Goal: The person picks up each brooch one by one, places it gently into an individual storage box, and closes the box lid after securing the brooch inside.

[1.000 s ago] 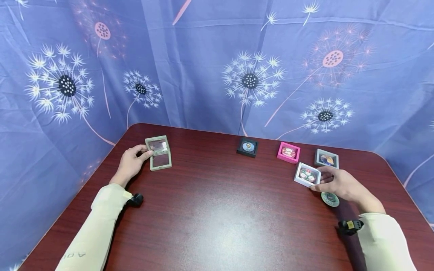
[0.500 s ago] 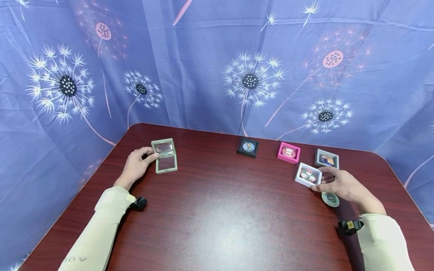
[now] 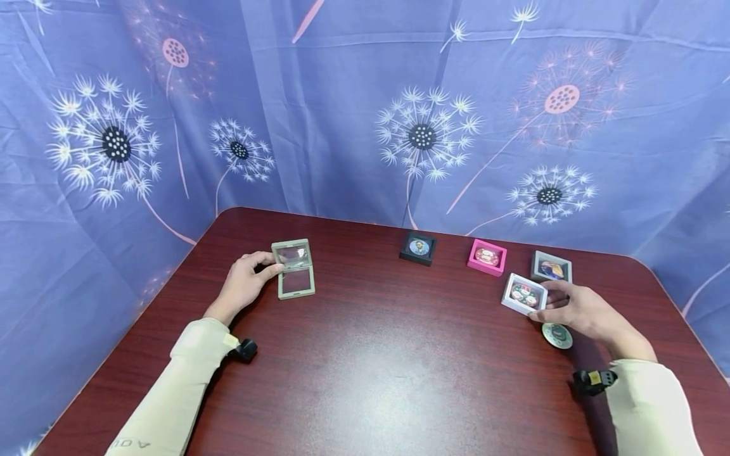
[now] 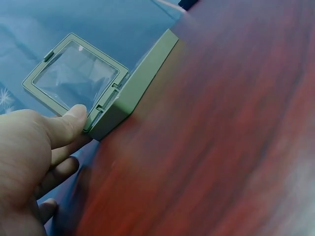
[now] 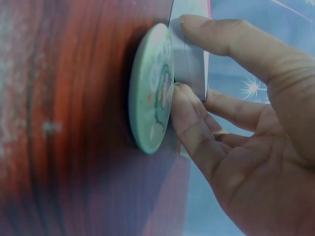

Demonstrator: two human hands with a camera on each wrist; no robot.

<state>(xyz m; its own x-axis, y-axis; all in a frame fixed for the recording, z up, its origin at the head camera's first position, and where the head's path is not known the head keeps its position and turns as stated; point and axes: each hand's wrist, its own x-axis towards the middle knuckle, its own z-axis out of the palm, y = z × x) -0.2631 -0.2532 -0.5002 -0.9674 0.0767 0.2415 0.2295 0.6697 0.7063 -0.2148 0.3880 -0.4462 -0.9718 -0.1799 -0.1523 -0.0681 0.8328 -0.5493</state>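
Note:
My left hand (image 3: 244, 283) pinches the left edge of a pale green hinged display case (image 3: 295, 268), which is spread open with clear film in both halves. In the left wrist view, the thumb (image 4: 75, 118) presses near the hinge of this case (image 4: 135, 86), held at the table. On the right side, my right hand (image 3: 593, 316) grips a white display case (image 3: 523, 294) by its right side, a round patterned badge showing inside. Just below that hand, a round green badge (image 3: 557, 335) lies on the table; in the right wrist view the badge (image 5: 151, 91) is close to the fingertips.
A black display case (image 3: 418, 249), a pink one (image 3: 486, 256) and a grey one (image 3: 551, 266) stand along the back of the dark red table (image 3: 365, 354), each with a round badge inside. Behind the table hangs a blue dandelion-print cloth (image 3: 342, 114).
My left hand has moved right and a little nearer to me, carrying the open green case with it. My right hand and the white case have shifted only slightly to the right.

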